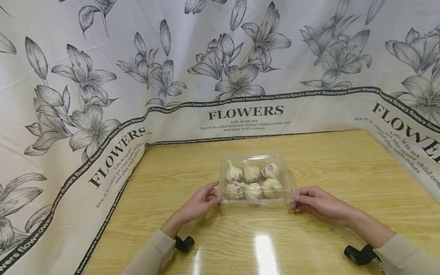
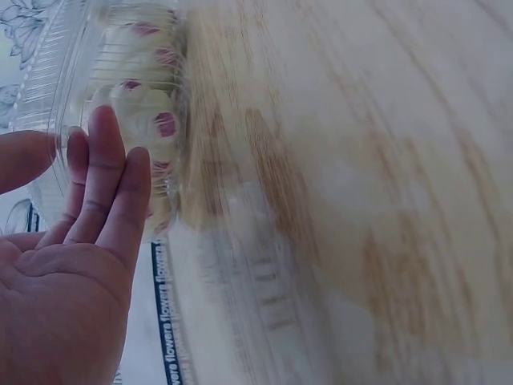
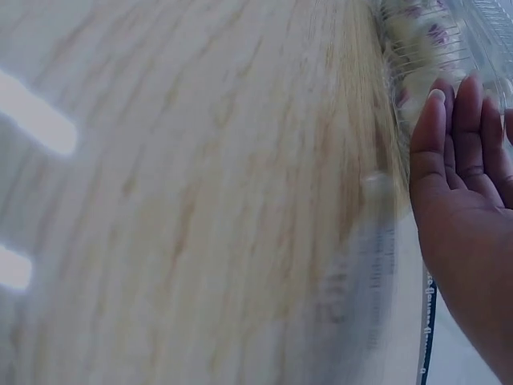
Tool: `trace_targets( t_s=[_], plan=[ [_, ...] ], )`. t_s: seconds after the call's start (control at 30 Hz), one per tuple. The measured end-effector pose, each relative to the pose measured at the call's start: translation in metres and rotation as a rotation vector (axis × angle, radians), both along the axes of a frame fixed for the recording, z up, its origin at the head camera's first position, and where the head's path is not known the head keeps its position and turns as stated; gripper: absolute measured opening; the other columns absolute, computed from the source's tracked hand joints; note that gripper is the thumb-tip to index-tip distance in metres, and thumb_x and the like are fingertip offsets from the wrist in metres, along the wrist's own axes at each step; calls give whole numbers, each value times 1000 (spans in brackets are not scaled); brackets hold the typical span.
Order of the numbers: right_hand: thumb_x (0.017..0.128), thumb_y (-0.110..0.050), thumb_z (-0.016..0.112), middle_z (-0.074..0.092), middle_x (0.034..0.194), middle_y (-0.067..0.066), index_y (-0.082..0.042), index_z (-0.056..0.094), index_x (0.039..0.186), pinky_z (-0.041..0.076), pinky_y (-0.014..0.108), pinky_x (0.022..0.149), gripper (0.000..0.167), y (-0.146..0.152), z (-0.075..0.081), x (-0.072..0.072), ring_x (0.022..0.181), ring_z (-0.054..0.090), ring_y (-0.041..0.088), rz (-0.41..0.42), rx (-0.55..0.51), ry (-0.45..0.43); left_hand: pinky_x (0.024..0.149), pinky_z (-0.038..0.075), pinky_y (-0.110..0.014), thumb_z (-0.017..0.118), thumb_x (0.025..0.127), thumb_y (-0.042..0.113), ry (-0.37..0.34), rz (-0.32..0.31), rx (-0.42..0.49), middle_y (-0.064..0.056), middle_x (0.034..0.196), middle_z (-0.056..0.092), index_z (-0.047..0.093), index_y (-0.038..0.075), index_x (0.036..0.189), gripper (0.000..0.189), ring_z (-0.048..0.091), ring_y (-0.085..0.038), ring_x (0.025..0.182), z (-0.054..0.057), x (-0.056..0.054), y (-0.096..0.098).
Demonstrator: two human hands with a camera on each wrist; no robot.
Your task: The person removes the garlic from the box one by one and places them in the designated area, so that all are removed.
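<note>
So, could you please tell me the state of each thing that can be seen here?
Clear plastic box: upright on the table, lid looks closed.
Garlic bulbs: six, inside the box, in two rows.
Left hand: fingers at the box's left side.
Right hand: fingers at its near right corner.
Table: shiny, with light reflections.
Printed cloth: hanging, slightly wavy.
</note>
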State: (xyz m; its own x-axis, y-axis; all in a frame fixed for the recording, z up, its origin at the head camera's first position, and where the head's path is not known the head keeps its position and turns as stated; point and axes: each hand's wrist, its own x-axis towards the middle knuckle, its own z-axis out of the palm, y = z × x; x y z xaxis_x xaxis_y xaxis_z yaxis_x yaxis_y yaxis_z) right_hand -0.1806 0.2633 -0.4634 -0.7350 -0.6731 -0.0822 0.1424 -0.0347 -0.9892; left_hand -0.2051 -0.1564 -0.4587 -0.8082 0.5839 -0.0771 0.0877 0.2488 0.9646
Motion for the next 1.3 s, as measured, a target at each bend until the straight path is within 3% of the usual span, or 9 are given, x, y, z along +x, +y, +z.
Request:
trace_targets(
  t_s=[0.23, 0.4, 0.67, 0.87, 1.03, 1.3],
  plan=[
    [111, -10, 43, 63, 108, 19, 22, 53, 116, 58, 34, 90, 34, -1, 0, 0, 100, 65, 19, -4, 17, 15, 98, 55, -38, 54, 108, 14, 3, 14, -12, -21, 116, 64, 16, 0, 162, 68, 68, -28, 99, 0, 3, -1],
    [111, -10, 44, 64, 107, 18, 21, 55, 114, 58, 33, 88, 33, -2, 1, 0, 99, 65, 17, -11, 29, 29, 100, 55, -36, 53, 108, 16, 5, 34, -40, -18, 116, 67, 27, -4, 158, 60, 69, -27, 103, -2, 4, -5],
    [111, -11, 45, 64, 107, 19, 21, 55, 115, 58, 31, 86, 34, -1, 5, 0, 97, 64, 18, -15, 72, 55, 98, 57, -38, 42, 112, 15, -82, 2, 41, -25, 120, 67, 41, -9, 149, 44, 69, -26, 102, -5, 8, -10],
    [111, -12, 45, 63, 108, 21, 20, 54, 116, 59, 32, 85, 34, -1, 7, 0, 97, 65, 20, -17, 101, 75, 95, 58, -37, 45, 111, 16, -145, -16, 65, -22, 120, 68, 51, -7, 136, 35, 69, -22, 99, -9, 8, -12],
    [111, -12, 45, 63, 107, 21, 20, 54, 116, 59, 33, 85, 34, -2, 8, 0, 97, 65, 21, -12, 101, 69, 95, 57, -37, 46, 111, 18, -182, -21, 84, -20, 119, 68, 55, -4, 131, 30, 68, -22, 99, -11, 8, -12],
    [111, -14, 46, 62, 107, 23, 18, 55, 114, 59, 36, 84, 33, -2, 14, -1, 96, 65, 25, -1, 145, 70, 97, 57, -38, 48, 110, 17, -233, -41, 134, -22, 118, 66, 55, -8, 129, 32, 68, -23, 100, -16, 8, -10]
  ],
)
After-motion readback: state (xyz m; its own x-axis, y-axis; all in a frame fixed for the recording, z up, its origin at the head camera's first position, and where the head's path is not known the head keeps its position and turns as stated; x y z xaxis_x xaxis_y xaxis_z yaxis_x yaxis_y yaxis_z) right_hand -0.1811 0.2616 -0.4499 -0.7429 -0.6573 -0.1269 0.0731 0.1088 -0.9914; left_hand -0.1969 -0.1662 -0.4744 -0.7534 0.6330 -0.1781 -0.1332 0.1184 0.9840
